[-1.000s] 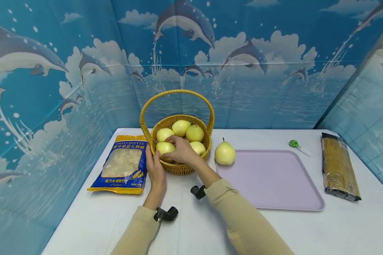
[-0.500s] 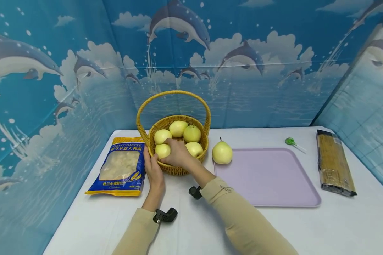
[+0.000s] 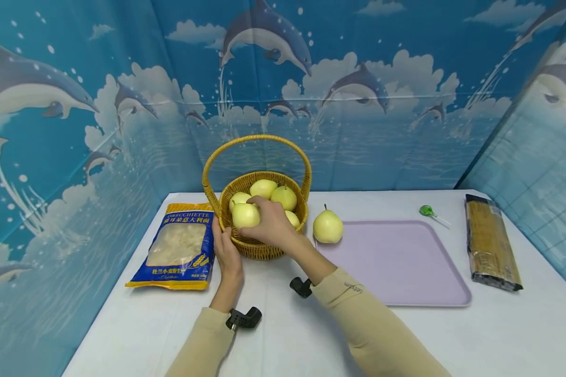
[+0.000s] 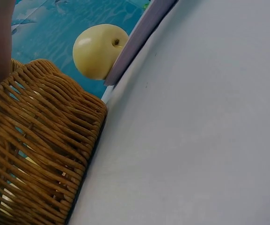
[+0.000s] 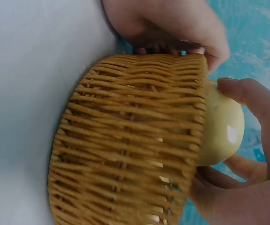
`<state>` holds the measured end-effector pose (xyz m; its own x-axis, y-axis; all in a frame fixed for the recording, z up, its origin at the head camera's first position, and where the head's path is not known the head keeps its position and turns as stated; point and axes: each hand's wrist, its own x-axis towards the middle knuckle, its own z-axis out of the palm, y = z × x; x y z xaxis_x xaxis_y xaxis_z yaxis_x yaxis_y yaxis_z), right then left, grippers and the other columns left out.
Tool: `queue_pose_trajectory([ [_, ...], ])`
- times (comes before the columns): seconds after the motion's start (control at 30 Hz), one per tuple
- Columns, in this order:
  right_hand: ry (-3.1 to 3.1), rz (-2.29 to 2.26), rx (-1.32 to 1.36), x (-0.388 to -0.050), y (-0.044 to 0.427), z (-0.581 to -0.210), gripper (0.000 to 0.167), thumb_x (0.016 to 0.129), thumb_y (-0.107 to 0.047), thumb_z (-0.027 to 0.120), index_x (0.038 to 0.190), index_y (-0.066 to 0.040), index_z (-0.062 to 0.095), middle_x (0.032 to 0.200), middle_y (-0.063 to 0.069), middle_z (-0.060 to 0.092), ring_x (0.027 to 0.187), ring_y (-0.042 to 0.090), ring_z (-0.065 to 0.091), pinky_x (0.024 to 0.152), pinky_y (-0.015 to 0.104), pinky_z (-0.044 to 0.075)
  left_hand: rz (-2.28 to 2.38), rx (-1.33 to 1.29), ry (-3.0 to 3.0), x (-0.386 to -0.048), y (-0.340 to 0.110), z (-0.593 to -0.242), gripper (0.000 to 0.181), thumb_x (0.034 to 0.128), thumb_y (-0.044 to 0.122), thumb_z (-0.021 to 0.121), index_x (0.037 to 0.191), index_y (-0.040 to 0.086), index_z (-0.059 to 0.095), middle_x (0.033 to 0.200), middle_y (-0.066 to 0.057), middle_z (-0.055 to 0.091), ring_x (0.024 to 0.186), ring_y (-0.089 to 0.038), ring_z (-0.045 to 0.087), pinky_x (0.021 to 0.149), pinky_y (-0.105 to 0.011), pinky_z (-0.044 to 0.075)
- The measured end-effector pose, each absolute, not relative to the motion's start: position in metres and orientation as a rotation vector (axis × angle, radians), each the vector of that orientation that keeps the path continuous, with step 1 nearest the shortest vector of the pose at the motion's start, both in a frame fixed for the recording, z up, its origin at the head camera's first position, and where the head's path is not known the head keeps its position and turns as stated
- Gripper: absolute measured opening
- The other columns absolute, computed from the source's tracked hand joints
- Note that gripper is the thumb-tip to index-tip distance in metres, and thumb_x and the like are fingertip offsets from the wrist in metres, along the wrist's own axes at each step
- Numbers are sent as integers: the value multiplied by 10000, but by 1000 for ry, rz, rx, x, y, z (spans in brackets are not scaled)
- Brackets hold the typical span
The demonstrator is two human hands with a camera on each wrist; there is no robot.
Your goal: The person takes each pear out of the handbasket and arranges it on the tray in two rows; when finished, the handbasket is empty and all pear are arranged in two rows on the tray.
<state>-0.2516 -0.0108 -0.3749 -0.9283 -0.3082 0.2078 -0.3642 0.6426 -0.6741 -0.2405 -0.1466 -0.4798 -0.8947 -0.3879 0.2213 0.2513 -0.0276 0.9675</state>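
Currently in hand: one pear (image 3: 246, 215), one basket (image 3: 260, 253)

Right hand (image 3: 270, 224), mine: thumb and fingers clamped on the pear, at the basket's mouth, near left, partly above the rim.
Left hand (image 3: 228, 254), mine: holding the basket's left side.
Other pears (image 3: 284, 197): inside.
Loose pear (image 3: 327, 226): right of the basket, by the tray (image 3: 396, 264).
Bag (image 3: 177, 246): just beside my left hand.

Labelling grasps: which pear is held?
The pear at the front left of the basket, head view: the right hand grips it. The others sit ungripped, in the basket or at the tray.
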Motion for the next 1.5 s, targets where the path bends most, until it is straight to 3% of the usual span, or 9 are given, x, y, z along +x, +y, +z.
queue_pose_trajectory([
  [0.23,-2531,1237,539,-230,9,-379,696,819,-335,878,1433,-133,618,1293,87,726,1090,308,701,908,498,581,-2004,102,-1792,-241,-144,-478,651,1074,197,382,1697,237,196,1747,86,205,1598,-83,173,1332,-313,132],
  [0.43,-2389,1363,560,-210,30,-378,681,805,-305,904,1415,-166,634,1292,48,730,1116,238,712,862,417,639,-2035,92,-1787,-240,-143,-478,683,1063,174,385,1702,254,157,1754,92,170,1599,-78,164,1329,-296,136],
  [0.9,-2351,1469,369,-171,110,-398,708,808,-208,924,1444,-212,612,1392,28,668,1259,221,649,946,385,635,-2079,46,-1787,-223,-141,-458,680,1053,90,351,1700,128,148,1765,-59,169,1622,-222,176,1342,-380,146],
  [1.27,-2374,1254,112,-181,177,-400,665,864,-354,873,1442,-147,619,1376,115,692,1224,336,683,924,556,617,-2011,72,-1825,-242,-151,-488,668,1057,142,368,1693,248,195,1745,41,222,1596,-136,221,1331,-342,168],
  [1.5,-2437,1203,-88,-189,207,-405,694,874,-389,851,1449,-86,605,1274,246,720,1180,402,683,869,491,517,-2042,81,-1830,-230,-148,-470,669,1060,127,366,1699,172,173,1757,-10,196,1610,-170,194,1337,-350,147],
])
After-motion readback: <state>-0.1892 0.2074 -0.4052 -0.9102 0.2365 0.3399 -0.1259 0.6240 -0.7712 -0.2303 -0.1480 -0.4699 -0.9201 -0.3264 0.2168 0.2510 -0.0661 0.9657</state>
